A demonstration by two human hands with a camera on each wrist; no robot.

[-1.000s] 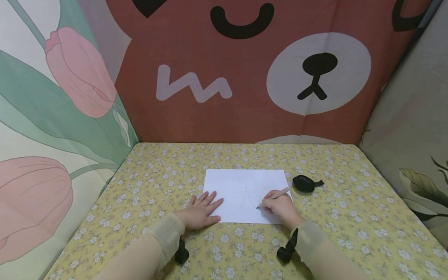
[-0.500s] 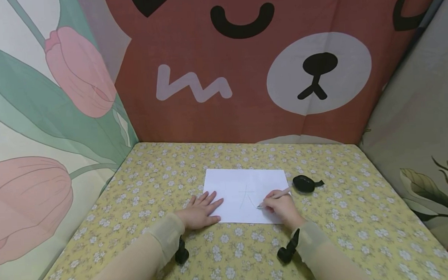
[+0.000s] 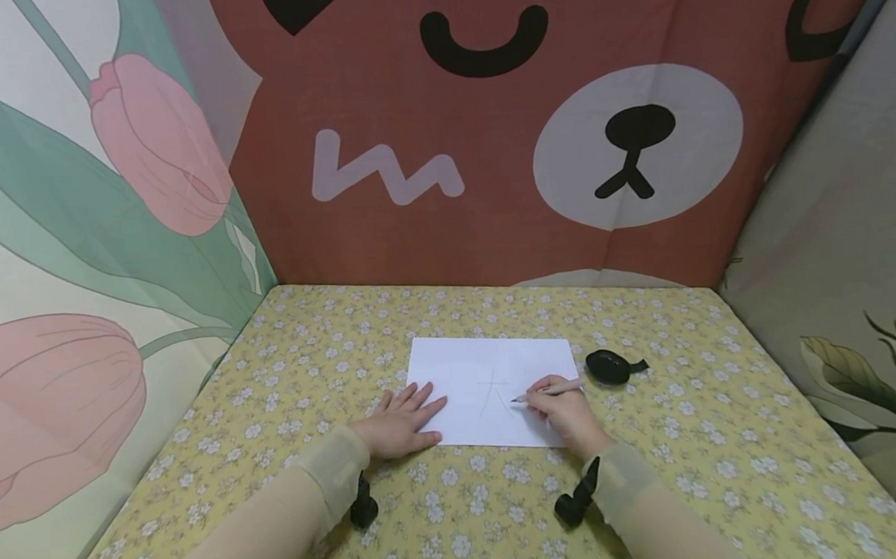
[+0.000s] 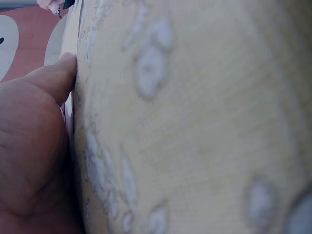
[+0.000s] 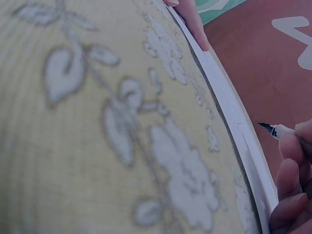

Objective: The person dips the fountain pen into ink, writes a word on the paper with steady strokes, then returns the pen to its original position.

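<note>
A white sheet of paper [image 3: 451, 358] lies on the table and bears thin grey strokes: a cross with two slanting lines beneath. My left hand [image 3: 397, 423] rests on the sheet's left edge, fingers straight and spread. In the left wrist view, the left thumb [image 4: 56, 78] lies along the paper. My right hand [image 3: 562, 408] pinches a pale pen [image 3: 565, 386] over the right part of the sheet. The right wrist view shows the pen's dark tapered tip [image 5: 265, 127] slightly off the paper. Part of the pen's barrel is hidden by the fingers.
A small black rounded object [image 3: 608, 367] with a short tab lies right of the paper; its kind is unclear. A yellow floral cloth [image 3: 330, 335] covers the table. Printed fabric walls [image 3: 491, 244] stand behind and at both sides.
The pen tip has risen from the lower end of the right slanting stroke and shifted slightly away from me, with the pen tilting flatter. My left hand has stayed still.
</note>
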